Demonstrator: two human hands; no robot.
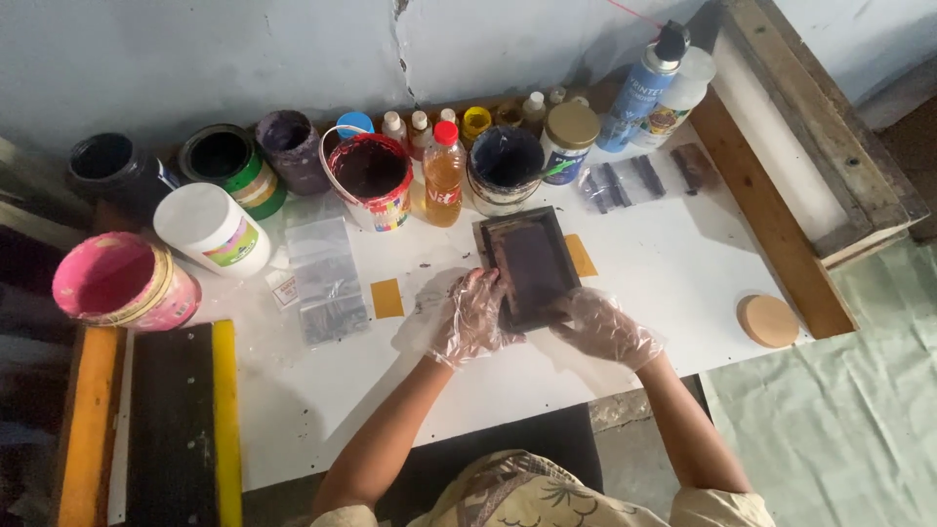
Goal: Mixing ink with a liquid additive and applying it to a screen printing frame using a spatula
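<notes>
A small dark-framed screen (528, 265) lay flat near the middle of the white surface (673, 283), its near end caught between the two hands. The left hand (470, 317), in a thin clear glove, gripped the frame's near left corner with fingers curled over the edge. The right hand (600, 327), gloved the same way, clasped the near right corner, fingers bent round the rim. Two orange tape tabs (387, 298) sat on the surface either side of the frame.

Along the far edge stood a row of containers. A red-rimmed pot (372, 179) held dark maroon ink, and a white tub (506, 168) held dark blue ink with a green stick in it. An orange bottle with a red cap (444, 176) stood between them. A green-banded tin (232, 166) and a black pot (109, 166) looked dark inside. Toward the left edge, a pink tub (122, 283) lay tilted, pink within, beside a white-lidded jar (213, 228). A round wooden lid (768, 320) rested near the right edge.
</notes>
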